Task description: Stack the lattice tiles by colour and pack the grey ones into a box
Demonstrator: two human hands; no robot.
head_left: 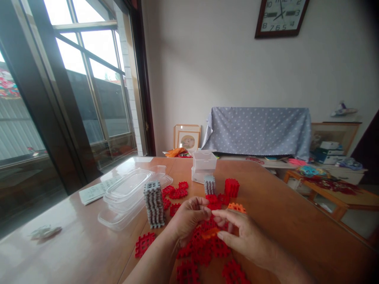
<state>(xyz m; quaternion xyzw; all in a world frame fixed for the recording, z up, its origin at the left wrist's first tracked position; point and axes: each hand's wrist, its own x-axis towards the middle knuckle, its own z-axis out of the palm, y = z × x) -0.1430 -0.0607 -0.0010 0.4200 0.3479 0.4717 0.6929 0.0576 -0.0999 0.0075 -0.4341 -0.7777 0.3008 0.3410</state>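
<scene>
My left hand [188, 221] is above the pile of red lattice tiles [203, 252], thumb and fingers curled in a pinch. Whatever those fingertips hold, if anything, is hidden. Close beside it, my right hand [242, 232] has its index finger stretched toward the left fingertips and its thumb apart. An orange lattice tile [211, 234] shows edge-on between the hands, by the right thumb tip; whether it is touched is unclear. Another orange tile [237, 207] lies behind my right hand. Loose red tiles [145, 244] are scattered around.
A tall grey tile stack [154, 205] stands left of my hands. Behind are a shorter grey stack [209, 185], a red stack [231, 187] and clear plastic boxes [204, 161]. Clear lids and tubs [127, 187], a paper sheet [96, 191] and a small packet [45, 232] lie leftward.
</scene>
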